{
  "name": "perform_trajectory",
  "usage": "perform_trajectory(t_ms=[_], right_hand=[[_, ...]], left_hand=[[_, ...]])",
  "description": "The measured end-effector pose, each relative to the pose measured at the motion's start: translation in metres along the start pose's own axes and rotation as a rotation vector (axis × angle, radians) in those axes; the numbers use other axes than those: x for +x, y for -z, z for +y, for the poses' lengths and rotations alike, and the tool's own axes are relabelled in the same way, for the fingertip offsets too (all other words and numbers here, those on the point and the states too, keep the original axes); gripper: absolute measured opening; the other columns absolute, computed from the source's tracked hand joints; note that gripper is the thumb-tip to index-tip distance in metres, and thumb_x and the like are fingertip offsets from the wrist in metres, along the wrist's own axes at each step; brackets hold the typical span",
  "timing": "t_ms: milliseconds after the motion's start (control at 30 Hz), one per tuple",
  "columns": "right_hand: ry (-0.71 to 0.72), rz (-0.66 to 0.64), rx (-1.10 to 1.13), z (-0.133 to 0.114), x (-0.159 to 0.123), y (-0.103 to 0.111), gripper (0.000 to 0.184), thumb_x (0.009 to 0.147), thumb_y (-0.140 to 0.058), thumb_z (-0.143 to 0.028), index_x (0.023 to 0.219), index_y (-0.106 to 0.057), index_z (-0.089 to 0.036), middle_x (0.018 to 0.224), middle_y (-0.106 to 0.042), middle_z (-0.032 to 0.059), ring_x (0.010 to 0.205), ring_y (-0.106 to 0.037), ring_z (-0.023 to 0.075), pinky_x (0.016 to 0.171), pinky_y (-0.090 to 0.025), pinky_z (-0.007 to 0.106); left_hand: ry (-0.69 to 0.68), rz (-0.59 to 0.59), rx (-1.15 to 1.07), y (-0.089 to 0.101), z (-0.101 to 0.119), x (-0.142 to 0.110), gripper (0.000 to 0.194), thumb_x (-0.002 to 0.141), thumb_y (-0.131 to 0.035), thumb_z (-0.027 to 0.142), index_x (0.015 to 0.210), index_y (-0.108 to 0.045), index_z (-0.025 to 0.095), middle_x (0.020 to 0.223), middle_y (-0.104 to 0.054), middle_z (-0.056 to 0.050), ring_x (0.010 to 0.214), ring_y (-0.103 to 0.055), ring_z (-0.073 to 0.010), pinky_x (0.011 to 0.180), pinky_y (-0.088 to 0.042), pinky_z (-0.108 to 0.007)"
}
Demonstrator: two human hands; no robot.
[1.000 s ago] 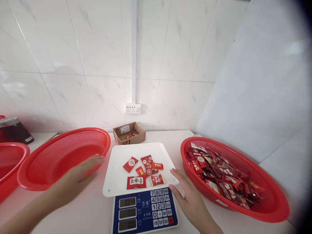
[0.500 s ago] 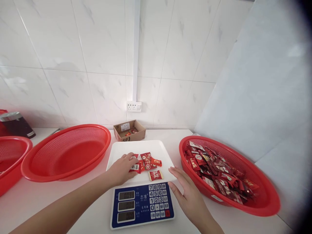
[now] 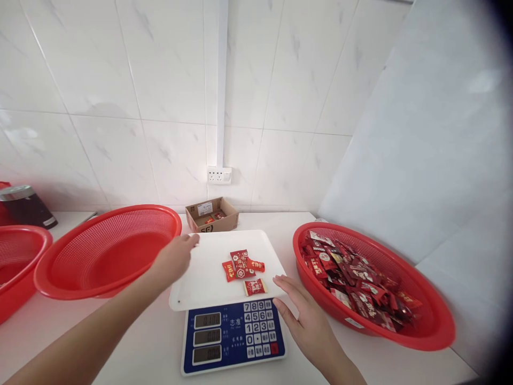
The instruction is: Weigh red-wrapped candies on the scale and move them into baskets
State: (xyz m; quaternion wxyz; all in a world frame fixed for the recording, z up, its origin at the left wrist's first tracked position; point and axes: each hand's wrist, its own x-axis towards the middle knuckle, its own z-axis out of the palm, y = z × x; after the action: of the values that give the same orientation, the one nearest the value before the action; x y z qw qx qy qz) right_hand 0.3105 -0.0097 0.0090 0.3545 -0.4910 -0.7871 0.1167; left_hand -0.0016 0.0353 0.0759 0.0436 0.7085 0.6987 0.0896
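Note:
My left hand [image 3: 173,261] is closed at the left edge of the white scale tray [image 3: 200,291], over the near rim of a red basket. A pale edge shows at its fingertips; the rest of the snack packet in it is hidden. Several red snack packets [image 3: 240,264] lie in an overlapping group on the tray. One red packet with cream ends [image 3: 255,287] lies apart, nearer the keypad. Open and with fingers stretched, my right hand [image 3: 306,315] rests by the tray's right edge, holding nothing. The digital scale's blue panel [image 3: 234,339] sits in front of the tray.
To the right stands a red basket [image 3: 433,331] heaped with red packets. On the left is another red basket [image 3: 108,275], partly overlapped by a third [image 3: 24,231]. A small cardboard box [image 3: 220,219] and a dark canister [image 3: 30,208] stand near the tiled wall.
My left hand has moved left and away from the packet group, and the packets under it no longer show on the tray. My right hand stays about where it was.

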Motion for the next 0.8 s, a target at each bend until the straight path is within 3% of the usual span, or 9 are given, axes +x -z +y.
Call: perform_trajectory(t_ms=[133,233,333,400,467,600,700,800], right_hand=[[-0.035,-0.049,-0.003,0.004,0.004,-0.001,0.040,0.091,-0.043,-0.043,0.121,-0.060,-0.022,0.126,-0.059,0.0093,0.119,-0.053,0.0241,0.100,-0.045,0.044],[-0.073,-0.139,0.004,-0.002,0.018,-0.001,0.043,0.090,-0.044,-0.042,0.126,-0.056,-0.022,0.133,-0.054,0.0086,0.124,-0.048,0.0233,0.105,-0.039,0.044],[-0.102,-0.282,0.030,-0.011,0.041,0.000,0.047,0.088,-0.048,-0.041,0.132,-0.051,-0.025,0.143,-0.044,0.0067,0.132,-0.037,0.0225,0.110,-0.031,0.042],[-0.104,-0.405,0.067,-0.015,0.057,-0.001,0.052,0.085,-0.053,-0.039,0.135,-0.048,-0.025,0.147,-0.037,0.0063,0.137,-0.029,0.0226,0.112,-0.025,0.042],[-0.072,-0.524,0.112,-0.016,0.072,-0.002,0.060,0.080,-0.061,-0.034,0.136,-0.045,-0.024,0.146,-0.038,0.0076,0.136,-0.030,0.0233,0.111,-0.025,0.041],[0.038,-0.636,0.155,-0.012,0.087,-0.006,0.061,0.071,-0.067,-0.023,0.130,-0.052,-0.022,0.133,-0.052,0.0083,0.122,-0.047,0.0234,0.103,-0.035,0.036],[0.065,-0.597,0.078,-0.012,0.089,-0.009,0.049,0.075,-0.060,-0.018,0.124,-0.057,-0.022,0.124,-0.060,0.0072,0.112,-0.054,0.0226,0.096,-0.039,0.033],[0.029,-0.544,-0.068,-0.011,0.088,-0.012,0.039,0.079,-0.055,-0.021,0.117,-0.061,-0.023,0.112,-0.064,0.0078,0.103,-0.058,0.0232,0.086,-0.042,0.032]], left_hand=[[0.162,0.086,0.078,0.027,-0.043,-0.010,0.042,0.086,-0.025,0.011,0.123,-0.044,0.014,0.106,-0.058,-0.019,0.100,-0.056,-0.0349,0.070,-0.046,-0.042],[0.147,0.090,0.092,0.029,-0.052,-0.014,0.046,0.087,-0.033,0.024,0.129,-0.041,0.009,0.124,-0.050,-0.024,0.116,-0.046,-0.0422,0.085,-0.042,-0.055],[-0.039,0.007,0.024,0.014,-0.029,-0.012,0.051,0.085,-0.042,0.028,0.134,-0.040,0.016,0.143,-0.039,-0.015,0.132,-0.033,-0.0328,0.106,-0.031,-0.049],[-0.225,-0.124,-0.059,0.002,-0.002,-0.008,0.059,0.080,-0.046,0.019,0.138,-0.036,0.022,0.149,-0.033,-0.007,0.137,-0.029,-0.0230,0.111,-0.029,-0.040],[-0.380,-0.254,-0.122,-0.010,0.025,-0.002,0.075,0.070,-0.046,0.007,0.141,-0.031,0.026,0.151,-0.030,-0.001,0.140,-0.022,-0.0194,0.112,-0.028,-0.037],[-0.534,-0.378,-0.159,-0.024,0.062,0.015,0.083,0.062,-0.048,0.000,0.139,-0.034,0.026,0.150,-0.032,-0.001,0.140,-0.021,-0.0252,0.110,-0.030,-0.041],[-0.558,-0.383,-0.168,-0.027,0.070,0.027,0.070,0.064,-0.052,0.003,0.131,-0.045,0.023,0.141,-0.045,-0.007,0.137,-0.027,-0.0316,0.109,-0.026,-0.048],[-0.537,-0.376,-0.206,-0.027,0.069,0.032,0.059,0.065,-0.056,0.008,0.122,-0.054,0.025,0.127,-0.056,-0.010,0.124,-0.043,-0.0332,0.101,-0.033,-0.049]])
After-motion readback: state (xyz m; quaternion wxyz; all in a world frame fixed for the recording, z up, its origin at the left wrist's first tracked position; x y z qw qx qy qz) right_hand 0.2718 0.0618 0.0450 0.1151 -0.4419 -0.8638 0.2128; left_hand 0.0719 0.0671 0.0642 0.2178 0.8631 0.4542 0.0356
